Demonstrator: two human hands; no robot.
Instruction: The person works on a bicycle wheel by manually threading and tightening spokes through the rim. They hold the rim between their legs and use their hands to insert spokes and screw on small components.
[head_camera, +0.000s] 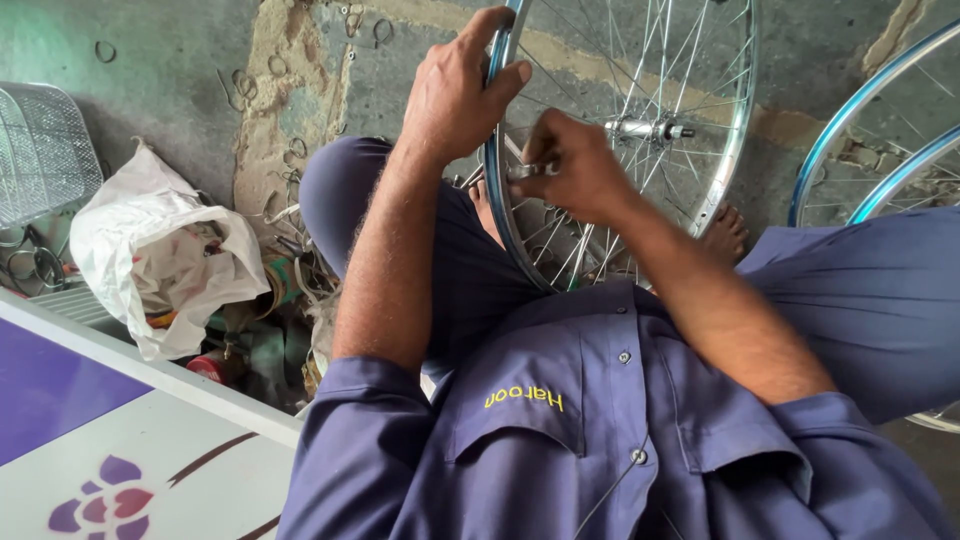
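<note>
Head view down over my blue shirt: my left hand (455, 95) is clamped on the rim of the bicycle wheel (735, 120), which stands upright between my knees. My right hand (575, 170) is closed around a small metal spoke tool (532, 171) at the spokes — near the hub (645, 129) (a white bag (150, 240) lies on the floor to my left).

Worn concrete floor (180, 70), patchy grey and tan. On it lie small metal rings (240, 88), a crumpled white plastic bag (160, 250), a wire basket (40, 150) and cluttered tools (260, 340).
</note>
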